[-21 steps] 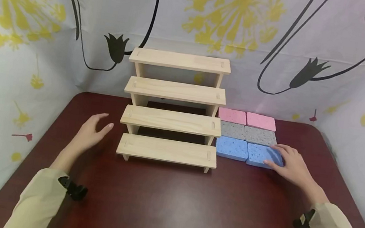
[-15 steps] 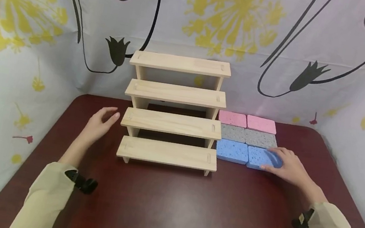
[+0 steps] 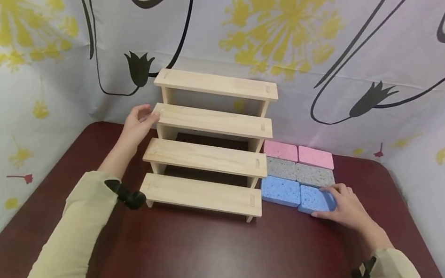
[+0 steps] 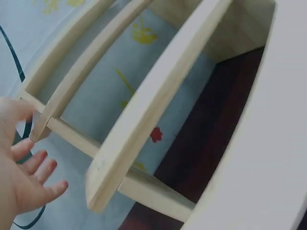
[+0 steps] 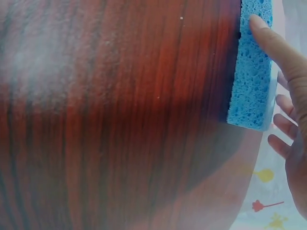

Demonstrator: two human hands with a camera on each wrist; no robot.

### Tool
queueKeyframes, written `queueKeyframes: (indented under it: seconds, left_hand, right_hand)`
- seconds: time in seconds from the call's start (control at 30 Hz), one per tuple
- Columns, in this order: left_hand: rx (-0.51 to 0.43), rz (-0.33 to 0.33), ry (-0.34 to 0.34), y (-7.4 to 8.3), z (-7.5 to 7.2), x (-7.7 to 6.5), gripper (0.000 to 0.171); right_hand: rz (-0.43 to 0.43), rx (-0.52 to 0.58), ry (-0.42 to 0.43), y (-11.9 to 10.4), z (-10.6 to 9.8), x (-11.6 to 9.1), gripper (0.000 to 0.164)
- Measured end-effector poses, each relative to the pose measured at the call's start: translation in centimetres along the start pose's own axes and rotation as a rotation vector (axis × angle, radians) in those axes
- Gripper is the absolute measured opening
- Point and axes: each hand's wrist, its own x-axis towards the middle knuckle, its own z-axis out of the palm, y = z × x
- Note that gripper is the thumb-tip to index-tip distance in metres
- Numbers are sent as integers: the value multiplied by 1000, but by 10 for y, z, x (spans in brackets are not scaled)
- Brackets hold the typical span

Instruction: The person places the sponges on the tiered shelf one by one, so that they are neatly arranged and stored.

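A tiered wooden shelf (image 3: 207,157) with several pale plank steps stands on the dark red-brown table. My left hand (image 3: 137,126) is at the left end of its second plank from the top, fingers loosely bent; in the left wrist view the hand (image 4: 24,172) is beside the plank end, and contact is unclear. To the shelf's right, my right hand (image 3: 345,205) pinches the right-hand blue sponge (image 3: 314,200), thumb on its front side and fingers at its far edge. The sponge (image 5: 252,72) still lies on the table, its side partly covered by the thumb.
Another blue sponge (image 3: 280,191) lies left of the held one. Behind are two grey sponges, including one grey sponge (image 3: 314,175), and two pink ones, including one pink sponge (image 3: 315,157). A patterned cloth (image 3: 205,18) hangs behind the table (image 3: 197,259).
My left hand has moved forward and right, from beside the shelf to its second plank from the top. My right hand has shifted slightly left and closed around the blue sponge. The view has tilted slightly.
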Motion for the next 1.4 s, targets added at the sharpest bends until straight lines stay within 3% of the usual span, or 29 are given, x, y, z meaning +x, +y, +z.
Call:
queueKeyframes:
  seconds: [0.2,0.37,0.67,0.97,1.4]
  left_hand:
    - [-86,-104,-2,1,0,5,63]
    - [-112,-101,-51,6,3,6,61]
    - [-68,-137,-98,20,5,8,59]
    - [-114,-135,-149,19,6,9,58]
    - [-126,-123,-162,17,6,10,57]
  right_hand:
    - [22,41,-60,-5,-1,3,89]
    - [32,95,-102,-6,-7,2,90]
    - [21,42,-142,-2,-25,-6,87]
    - [-13,74,-43,-18,-52,7,81]
    - [-108,57,80,-76,-88,34,82]
